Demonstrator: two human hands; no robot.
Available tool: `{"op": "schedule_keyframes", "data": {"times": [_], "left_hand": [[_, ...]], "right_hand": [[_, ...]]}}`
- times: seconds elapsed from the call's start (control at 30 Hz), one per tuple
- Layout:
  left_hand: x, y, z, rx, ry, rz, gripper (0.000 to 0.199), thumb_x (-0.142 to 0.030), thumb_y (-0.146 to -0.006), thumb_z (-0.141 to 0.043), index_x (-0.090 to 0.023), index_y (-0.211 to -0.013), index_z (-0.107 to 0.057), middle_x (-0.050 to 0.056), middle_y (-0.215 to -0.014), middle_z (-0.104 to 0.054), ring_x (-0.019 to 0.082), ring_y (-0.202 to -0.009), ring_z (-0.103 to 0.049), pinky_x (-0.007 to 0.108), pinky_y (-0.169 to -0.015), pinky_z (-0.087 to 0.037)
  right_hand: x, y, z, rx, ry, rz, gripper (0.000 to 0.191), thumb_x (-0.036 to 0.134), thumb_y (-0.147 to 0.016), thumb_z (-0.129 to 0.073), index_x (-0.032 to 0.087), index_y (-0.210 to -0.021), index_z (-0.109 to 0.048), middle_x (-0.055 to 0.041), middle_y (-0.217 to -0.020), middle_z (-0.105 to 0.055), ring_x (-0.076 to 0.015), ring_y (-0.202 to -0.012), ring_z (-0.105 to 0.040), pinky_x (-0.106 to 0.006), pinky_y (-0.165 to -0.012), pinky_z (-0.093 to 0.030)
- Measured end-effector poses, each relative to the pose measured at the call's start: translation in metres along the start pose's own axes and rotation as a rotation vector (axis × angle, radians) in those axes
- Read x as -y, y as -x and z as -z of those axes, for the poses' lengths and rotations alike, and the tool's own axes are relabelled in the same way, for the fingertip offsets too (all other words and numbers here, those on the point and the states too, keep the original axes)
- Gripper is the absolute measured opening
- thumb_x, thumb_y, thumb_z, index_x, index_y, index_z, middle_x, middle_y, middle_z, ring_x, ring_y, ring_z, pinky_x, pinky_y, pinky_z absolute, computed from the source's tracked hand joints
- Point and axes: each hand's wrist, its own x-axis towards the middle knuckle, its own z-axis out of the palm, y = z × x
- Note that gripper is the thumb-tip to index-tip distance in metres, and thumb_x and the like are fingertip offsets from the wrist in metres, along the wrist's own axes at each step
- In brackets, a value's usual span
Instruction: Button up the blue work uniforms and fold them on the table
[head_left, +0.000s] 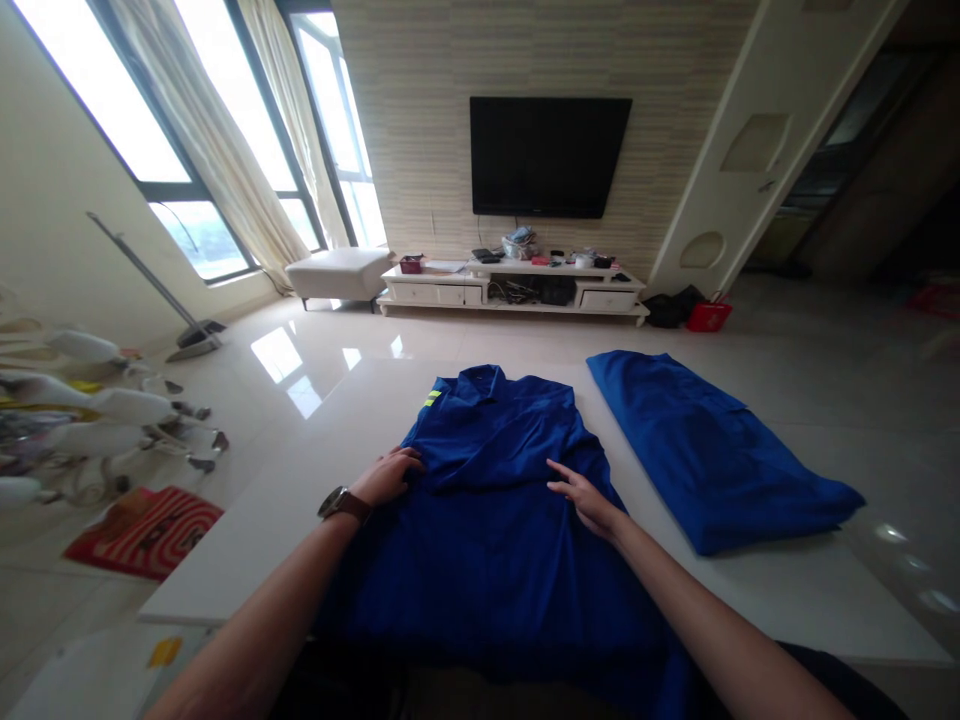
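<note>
A blue collared shirt lies spread on a white table, its collar at the far end and its lower part at the near edge. A yellow-green striped patch shows at its upper left. My left hand, with a watch on the wrist, rests on the shirt's left side, fingers spread. Over the right side of the shirt is my right hand, its fingers apart and holding nothing. Folded blue cloth lies on the table to the right of the shirt.
Beyond the table stand a low white TV cabinet with small items on it and a light stool. A red bag and white-legged objects are at the left. A dustpan stands by the wall.
</note>
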Motion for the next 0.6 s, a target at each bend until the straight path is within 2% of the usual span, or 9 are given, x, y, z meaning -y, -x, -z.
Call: {"op": "schedule_keyframes", "data": {"times": [0.13,0.27,0.37,0.43,0.53,0.6], "left_hand": [[0.008,0.002,-0.002,0.012,0.025,0.009,0.054,-0.013,-0.068,-0.059,-0.028,-0.117,-0.074,0.006,-0.143,-0.059,0.03,-0.138,-0.046,0.05,-0.118,-0.034],[0.006,0.003,-0.002,0.023,-0.003,0.015,0.055,-0.012,-0.068,-0.056,-0.027,-0.118,-0.073,0.006,-0.143,-0.059,0.03,-0.137,-0.046,0.051,-0.118,-0.033],[-0.004,0.002,0.0,0.012,-0.03,-0.014,0.055,-0.013,-0.069,-0.054,-0.026,-0.119,-0.073,0.007,-0.141,-0.06,0.031,-0.137,-0.046,0.052,-0.117,-0.033],[-0.012,0.001,0.002,0.012,-0.026,-0.048,0.054,-0.016,-0.069,-0.055,-0.027,-0.12,-0.072,0.007,-0.14,-0.06,0.032,-0.136,-0.047,0.051,-0.117,-0.033],[-0.023,0.0,0.003,0.043,-0.01,-0.091,0.054,-0.021,-0.069,-0.06,-0.029,-0.121,-0.071,0.006,-0.139,-0.06,0.032,-0.135,-0.048,0.05,-0.117,-0.033],[-0.026,-0.001,0.002,0.072,-0.011,-0.092,0.053,-0.022,-0.069,-0.061,-0.029,-0.121,-0.07,0.006,-0.138,-0.06,0.033,-0.133,-0.048,0.052,-0.115,-0.033]], "right_hand": [[0.01,0.002,0.001,-0.036,-0.228,0.1,0.045,0.045,-0.07,-0.079,0.028,-0.111,-0.072,-0.0043,-0.128,-0.069,-0.028,-0.129,-0.055,-0.044,-0.11,-0.043],[0.017,0.004,-0.003,-0.102,-0.513,0.101,0.032,0.035,-0.066,-0.086,0.028,-0.092,-0.068,0.0024,-0.095,-0.072,-0.0177,-0.097,-0.067,-0.031,-0.093,-0.052],[0.018,0.007,-0.008,-0.051,-0.645,-0.017,0.03,0.041,-0.071,-0.085,0.026,-0.088,-0.066,0.002,-0.086,-0.071,-0.0146,-0.082,-0.067,-0.026,-0.078,-0.056],[0.016,0.009,-0.01,-0.033,-0.619,-0.105,0.03,0.046,-0.075,-0.083,0.024,-0.085,-0.065,0.0017,-0.074,-0.068,-0.0137,-0.068,-0.064,-0.024,-0.063,-0.054],[0.013,0.008,-0.013,-0.094,-0.52,-0.129,0.027,0.037,-0.071,-0.086,0.024,-0.08,-0.063,0.0055,-0.056,-0.057,-0.0114,-0.051,-0.053,-0.022,-0.047,-0.044],[0.014,0.006,-0.013,-0.129,-0.498,-0.102,0.027,0.03,-0.066,-0.086,0.024,-0.08,-0.064,0.0056,-0.058,-0.059,-0.0109,-0.051,-0.053,-0.021,-0.046,-0.041]]}}
